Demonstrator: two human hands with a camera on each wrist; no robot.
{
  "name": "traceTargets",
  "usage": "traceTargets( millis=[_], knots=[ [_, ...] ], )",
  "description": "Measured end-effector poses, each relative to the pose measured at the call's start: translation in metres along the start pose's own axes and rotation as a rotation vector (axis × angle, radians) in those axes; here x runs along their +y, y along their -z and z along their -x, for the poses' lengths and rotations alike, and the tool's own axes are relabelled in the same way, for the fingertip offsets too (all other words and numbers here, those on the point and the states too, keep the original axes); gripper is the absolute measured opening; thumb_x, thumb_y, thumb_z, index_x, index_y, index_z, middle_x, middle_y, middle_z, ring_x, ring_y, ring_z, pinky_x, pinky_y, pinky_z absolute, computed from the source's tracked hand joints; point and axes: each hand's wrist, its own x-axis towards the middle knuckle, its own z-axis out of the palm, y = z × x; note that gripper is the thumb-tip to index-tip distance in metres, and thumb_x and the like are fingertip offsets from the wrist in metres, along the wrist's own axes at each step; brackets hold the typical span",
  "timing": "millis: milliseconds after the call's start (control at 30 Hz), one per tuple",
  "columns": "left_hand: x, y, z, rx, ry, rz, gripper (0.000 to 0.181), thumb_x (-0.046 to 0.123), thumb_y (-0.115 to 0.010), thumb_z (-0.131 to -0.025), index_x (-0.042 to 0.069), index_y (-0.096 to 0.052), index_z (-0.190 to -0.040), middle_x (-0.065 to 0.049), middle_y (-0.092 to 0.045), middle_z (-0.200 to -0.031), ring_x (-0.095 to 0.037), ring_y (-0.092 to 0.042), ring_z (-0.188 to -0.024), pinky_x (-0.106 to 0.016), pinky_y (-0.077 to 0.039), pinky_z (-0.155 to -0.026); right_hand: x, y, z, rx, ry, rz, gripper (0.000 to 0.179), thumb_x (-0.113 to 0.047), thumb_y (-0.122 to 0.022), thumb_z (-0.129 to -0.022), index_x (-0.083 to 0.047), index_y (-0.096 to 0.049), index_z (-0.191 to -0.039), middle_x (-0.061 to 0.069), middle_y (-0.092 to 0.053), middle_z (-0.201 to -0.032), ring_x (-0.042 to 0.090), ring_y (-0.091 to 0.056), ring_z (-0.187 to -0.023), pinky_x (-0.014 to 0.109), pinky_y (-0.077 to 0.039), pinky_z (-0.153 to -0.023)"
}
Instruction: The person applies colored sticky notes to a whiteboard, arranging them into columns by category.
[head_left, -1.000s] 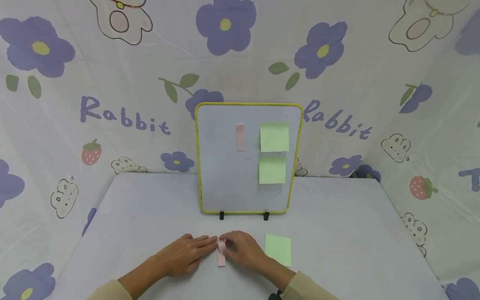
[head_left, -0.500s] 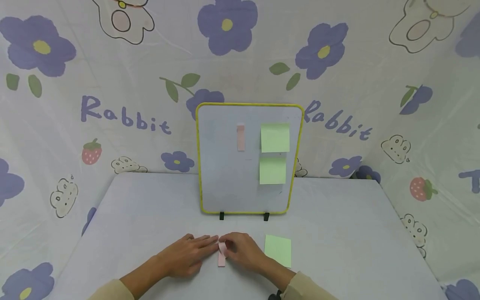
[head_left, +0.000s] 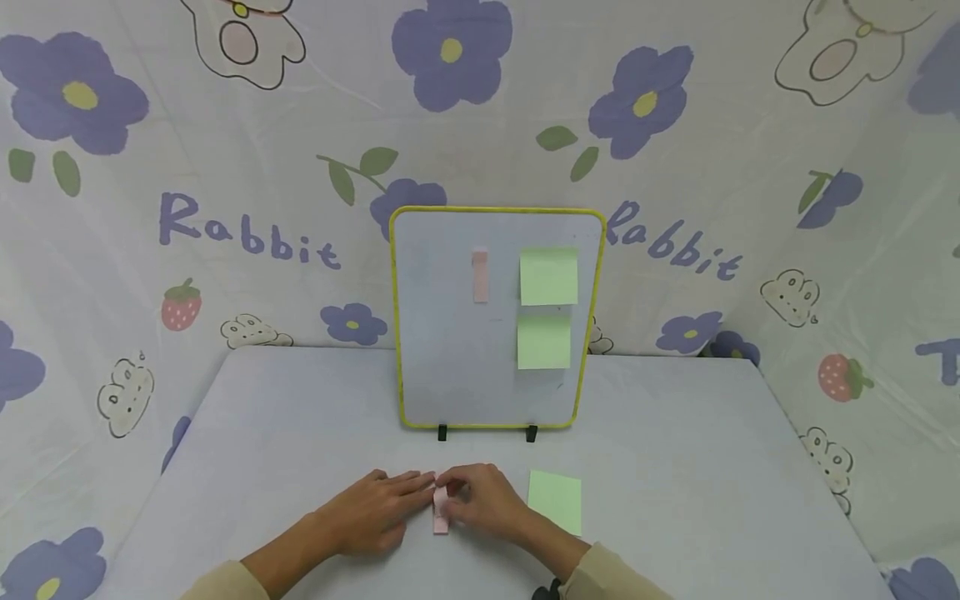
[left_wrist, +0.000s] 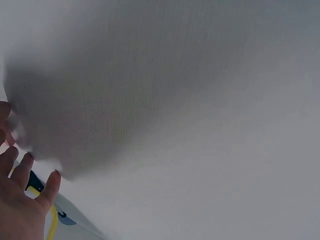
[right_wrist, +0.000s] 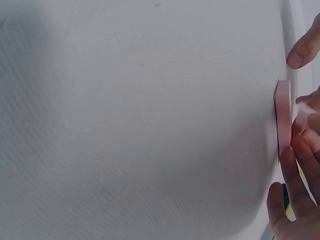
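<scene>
A narrow pad of pink sticky notes [head_left: 440, 527] lies on the table between my hands in the head view. My left hand [head_left: 375, 510] lies low over the table, its fairly straight fingertips at the pad's far left edge. My right hand [head_left: 486, 502] bends over the pad and pinches the top pink note [right_wrist: 303, 119] between thumb and fingers. That note curls up off the pad, whose thick side [right_wrist: 283, 115] shows in the right wrist view. The left wrist view catches only some fingers [left_wrist: 51, 187] at its left edge.
Behind the hands stands a whiteboard [head_left: 457, 375] with a yellow frame on black feet. On it stick a pink strip note [head_left: 481, 279] and two green square notes [head_left: 549, 279]. A green sticky-note pad [head_left: 557, 500] lies beside my right wrist. A patterned cloth hangs behind.
The top pink note, held by the right hand, has lifted and bent further toward the pad's near end. The left hand has hardly moved.
</scene>
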Motion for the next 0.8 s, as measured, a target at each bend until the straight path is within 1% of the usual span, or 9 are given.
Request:
traceTargets(
  millis=[67,133,267,300,433,567,733,800],
  knots=[
    [0.000,0.000,-0.001,-0.003,0.010,0.007,0.058,0.016,-0.062,-0.096,0.013,-0.054,-0.153,-0.007,-0.052,-0.158,-0.026,-0.058,-0.139,-0.045,-0.055,-0.093,0.000,0.001,-0.001,0.000,-0.004,-0.017,0.025,-0.011,-0.078,-0.090,-0.003,-0.078,-0.113,0.004,-0.079,-0.101,0.012,-0.070,-0.094,0.032,-0.055,-0.087],
    [0.000,-0.001,-0.001,0.013,0.003,0.002,0.059,0.016,-0.064,-0.094,0.013,-0.055,-0.152,-0.008,-0.053,-0.158,-0.026,-0.060,-0.137,-0.045,-0.055,-0.092,0.000,0.003,-0.001,0.005,-0.012,-0.034,0.025,-0.011,-0.077,-0.091,-0.002,-0.078,-0.114,0.005,-0.079,-0.101,0.012,-0.070,-0.094,0.031,-0.056,-0.086],
    [0.001,0.000,-0.001,0.031,-0.013,-0.009,0.058,0.015,-0.064,-0.094,0.012,-0.056,-0.151,-0.006,-0.052,-0.159,-0.027,-0.061,-0.135,-0.045,-0.056,-0.090,-0.002,0.009,-0.003,0.048,-0.025,-0.063,0.022,-0.009,-0.070,-0.097,0.000,-0.078,-0.115,0.008,-0.079,-0.107,0.014,-0.071,-0.095,0.027,-0.057,-0.083],
    [0.001,0.000,-0.002,0.029,-0.015,-0.008,0.057,0.015,-0.064,-0.094,0.012,-0.056,-0.151,-0.005,-0.052,-0.159,-0.027,-0.061,-0.135,-0.046,-0.056,-0.091,-0.003,0.011,-0.004,0.066,-0.023,-0.064,0.021,-0.007,-0.068,-0.098,0.001,-0.078,-0.115,0.009,-0.079,-0.109,0.016,-0.071,-0.095,0.027,-0.057,-0.082],
    [0.002,0.002,-0.005,-0.008,0.003,0.023,0.054,0.016,-0.061,-0.097,0.012,-0.057,-0.150,-0.001,-0.052,-0.159,-0.026,-0.060,-0.137,-0.047,-0.056,-0.094,-0.006,0.023,-0.008,0.142,-0.007,-0.083,0.021,-0.002,-0.064,-0.099,0.004,-0.076,-0.116,0.014,-0.078,-0.113,0.022,-0.074,-0.096,0.026,-0.058,-0.082],
    [0.001,0.003,-0.008,-0.036,0.020,0.047,0.052,0.015,-0.060,-0.097,0.012,-0.059,-0.149,-0.001,-0.053,-0.158,-0.025,-0.060,-0.137,-0.048,-0.056,-0.095,-0.012,0.038,-0.015,0.225,0.008,-0.122,0.023,0.001,-0.067,-0.097,0.006,-0.074,-0.118,0.018,-0.077,-0.114,0.026,-0.076,-0.095,0.025,-0.060,-0.081],
    [0.000,0.003,-0.009,-0.050,0.033,0.064,0.051,0.015,-0.058,-0.099,0.014,-0.059,-0.150,0.001,-0.052,-0.159,-0.024,-0.058,-0.139,-0.047,-0.055,-0.096,-0.022,0.058,-0.025,0.325,0.030,-0.184,0.026,0.003,-0.070,-0.094,0.009,-0.072,-0.119,0.021,-0.075,-0.115,0.031,-0.077,-0.096,0.028,-0.061,-0.079],
    [0.000,0.003,-0.009,-0.050,0.031,0.064,0.051,0.014,-0.058,-0.099,0.014,-0.058,-0.150,0.001,-0.052,-0.159,-0.023,-0.058,-0.139,-0.047,-0.055,-0.096,-0.023,0.065,-0.030,0.361,0.029,-0.207,0.026,0.004,-0.070,-0.093,0.008,-0.072,-0.119,0.021,-0.075,-0.114,0.032,-0.077,-0.095,0.030,-0.062,-0.079]
  ],
)
